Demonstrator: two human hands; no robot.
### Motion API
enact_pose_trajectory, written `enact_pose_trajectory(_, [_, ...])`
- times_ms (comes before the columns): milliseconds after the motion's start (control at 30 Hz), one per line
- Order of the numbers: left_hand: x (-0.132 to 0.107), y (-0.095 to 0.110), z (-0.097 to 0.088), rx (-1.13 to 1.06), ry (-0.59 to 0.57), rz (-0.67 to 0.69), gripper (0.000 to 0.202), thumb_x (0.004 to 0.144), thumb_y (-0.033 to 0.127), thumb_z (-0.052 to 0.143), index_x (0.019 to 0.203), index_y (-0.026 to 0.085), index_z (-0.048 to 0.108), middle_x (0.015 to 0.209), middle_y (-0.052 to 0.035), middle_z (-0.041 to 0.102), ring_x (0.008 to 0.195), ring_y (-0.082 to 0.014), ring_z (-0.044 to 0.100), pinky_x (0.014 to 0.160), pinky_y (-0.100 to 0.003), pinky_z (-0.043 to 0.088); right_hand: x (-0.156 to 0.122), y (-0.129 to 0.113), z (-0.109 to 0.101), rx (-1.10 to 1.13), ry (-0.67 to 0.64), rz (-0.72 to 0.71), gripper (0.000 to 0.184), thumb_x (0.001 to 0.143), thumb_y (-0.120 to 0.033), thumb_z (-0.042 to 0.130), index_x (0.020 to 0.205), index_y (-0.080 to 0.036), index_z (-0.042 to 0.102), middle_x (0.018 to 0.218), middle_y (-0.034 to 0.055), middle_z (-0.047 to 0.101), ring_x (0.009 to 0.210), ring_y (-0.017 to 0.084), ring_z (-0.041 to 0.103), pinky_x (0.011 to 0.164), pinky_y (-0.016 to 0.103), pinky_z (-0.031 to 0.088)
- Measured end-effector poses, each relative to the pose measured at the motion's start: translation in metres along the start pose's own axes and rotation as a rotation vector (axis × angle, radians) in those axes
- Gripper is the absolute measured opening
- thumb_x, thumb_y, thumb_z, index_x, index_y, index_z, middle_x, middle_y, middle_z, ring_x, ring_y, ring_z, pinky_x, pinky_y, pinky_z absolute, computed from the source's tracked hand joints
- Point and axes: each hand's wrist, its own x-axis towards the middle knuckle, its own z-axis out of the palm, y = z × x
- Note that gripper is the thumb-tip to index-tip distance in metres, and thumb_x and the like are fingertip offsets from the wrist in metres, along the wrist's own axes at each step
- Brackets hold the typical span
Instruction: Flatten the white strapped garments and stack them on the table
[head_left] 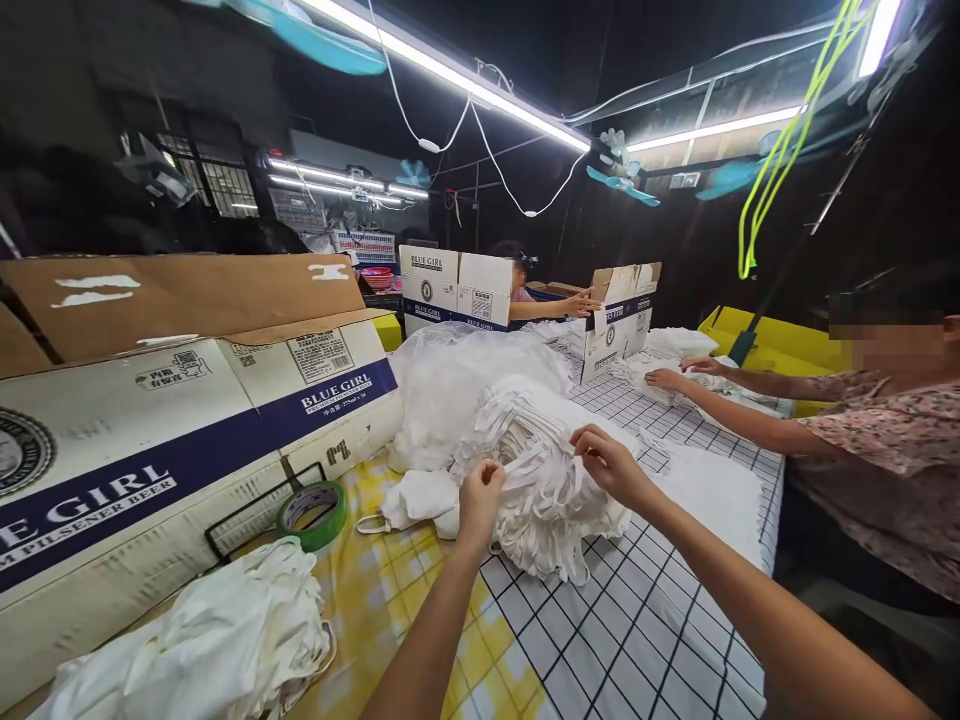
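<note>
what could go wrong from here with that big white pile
The thin white straps dangling from the white pile might tangle around the left hand or right hand. The pile is heaped unevenly, so it could slump across the grid-patterned cloth.

Centre frame, my left hand (480, 495) and right hand (609, 462) are at a heap of white fabric pieces (544, 500). Left of them, a green tape roll (336, 520) lies beside a BLUE GIRL carton (225, 400); far right sits a co-worker (885, 450).
</note>
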Motion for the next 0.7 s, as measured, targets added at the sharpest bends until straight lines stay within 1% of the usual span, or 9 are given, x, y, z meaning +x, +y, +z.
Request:
enact_pose_trajectory(33, [-0.003, 0.004, 0.003, 0.031, 0.06, 0.017, 0.01, 0.071, 0.024, 0.052, 0.077, 0.018, 0.058, 0.079, -0.003, 0.057, 0.08, -0.0187, 0.052, 0.078, -0.032, 0.038, 0.001, 0.001, -0.001, 0.035, 0.013, 0.026, 0.018, 0.073, -0.006, 0.038, 0.076, -0.019, 0.05, 0.094, 0.0059, 0.054, 0.084, 0.016, 0.051, 0.067, 0.028, 0.041])
enact_pose_trajectory(100, [-0.013, 0.014, 0.011, 0.145, 0.134, 0.115, 0.02, 0.072, 0.018, 0.05, 0.092, 0.019, 0.056, 0.095, -0.0053, 0.055, 0.095, -0.0209, 0.048, 0.088, -0.035, 0.034, 0.003, 0.003, -0.003, 0.106, 0.035, 0.079, 0.015, 0.074, -0.009, 0.038, 0.076, -0.019, 0.049, 0.091, 0.0049, 0.054, 0.085, 0.016, 0.051, 0.07, 0.029, 0.041])
enact_pose_trajectory(167, [-0.023, 0.025, 0.022, 0.317, 0.103, 0.263, 0.02, 0.077, 0.018, 0.048, 0.096, 0.021, 0.055, 0.099, -0.0058, 0.054, 0.099, -0.0213, 0.046, 0.09, -0.035, 0.033, 0.006, 0.006, -0.005, 0.185, 0.045, 0.134, 0.01, 0.075, -0.013, 0.04, 0.076, -0.019, 0.048, 0.09, 0.0041, 0.054, 0.083, 0.016, 0.051, 0.071, 0.029, 0.042])
enact_pose_trajectory(233, [-0.032, 0.032, 0.033, 0.497, 0.015, 0.362, 0.016, 0.081, 0.024, 0.048, 0.095, 0.021, 0.055, 0.095, -0.006, 0.054, 0.094, -0.0219, 0.048, 0.085, -0.036, 0.035, 0.008, 0.007, -0.007, 0.263, 0.042, 0.189, 0.005, 0.078, -0.019, 0.042, 0.078, -0.019, 0.047, 0.09, 0.0037, 0.053, 0.078, 0.014, 0.051, 0.068, 0.027, 0.042])
enact_pose_trajectory(300, [-0.038, 0.034, 0.041, 0.618, -0.037, 0.359, 0.018, 0.082, 0.032, 0.05, 0.095, 0.021, 0.056, 0.094, -0.0069, 0.054, 0.091, -0.0232, 0.049, 0.081, -0.036, 0.037, 0.008, 0.008, -0.008, 0.319, 0.041, 0.232, 0.005, 0.079, -0.024, 0.043, 0.08, -0.019, 0.046, 0.09, 0.0033, 0.053, 0.073, 0.013, 0.05, 0.065, 0.025, 0.042])
enact_pose_trajectory(367, [-0.04, 0.031, 0.047, 0.694, -0.047, 0.329, 0.02, 0.081, 0.033, 0.052, 0.096, 0.02, 0.055, 0.095, -0.008, 0.055, 0.091, -0.0242, 0.05, 0.079, -0.037, 0.037, 0.007, 0.008, -0.01, 0.34, 0.053, 0.254, 0.007, 0.08, -0.026, 0.044, 0.081, -0.019, 0.047, 0.089, 0.0028, 0.052, 0.071, 0.012, 0.048, 0.063, 0.024, 0.042])
enact_pose_trajectory(467, [-0.042, 0.021, 0.049, 0.74, -0.051, 0.315, 0.018, 0.079, 0.021, 0.054, 0.097, 0.02, 0.053, 0.095, -0.0076, 0.057, 0.091, -0.0234, 0.053, 0.08, -0.036, 0.036, 0.005, 0.005, -0.011, 0.329, 0.05, 0.263, 0.008, 0.08, -0.025, 0.044, 0.082, -0.019, 0.048, 0.087, 0.0026, 0.051, 0.069, 0.012, 0.047, 0.06, 0.023, 0.041])
enact_pose_trajectory(567, [-0.046, 0.01, 0.049, 0.761, -0.072, 0.28, 0.019, 0.079, 0.011, 0.049, 0.095, 0.019, 0.053, 0.086, -0.0066, 0.061, 0.083, -0.0214, 0.056, 0.08, -0.036, 0.035, 0.004, 0.003, -0.011, 0.297, 0.042, 0.254, 0.008, 0.08, -0.023, 0.042, 0.082, -0.019, 0.048, 0.086, 0.0025, 0.051, 0.069, 0.011, 0.047, 0.059, 0.023, 0.041])
enact_pose_trajectory(700, [-0.051, 0.001, 0.049, 0.733, -0.09, 0.14, 0.013, 0.078, 0.013, 0.049, 0.089, 0.018, 0.056, 0.079, -0.0062, 0.063, 0.071, -0.0195, 0.058, 0.068, -0.031, 0.038, 0.005, 0.003, -0.008, 0.19, 0.053, 0.177, 0.007, 0.076, -0.017, 0.041, 0.076, -0.019, 0.047, 0.089, 0.0035, 0.052, 0.08, 0.014, 0.05, 0.066, 0.026, 0.042])
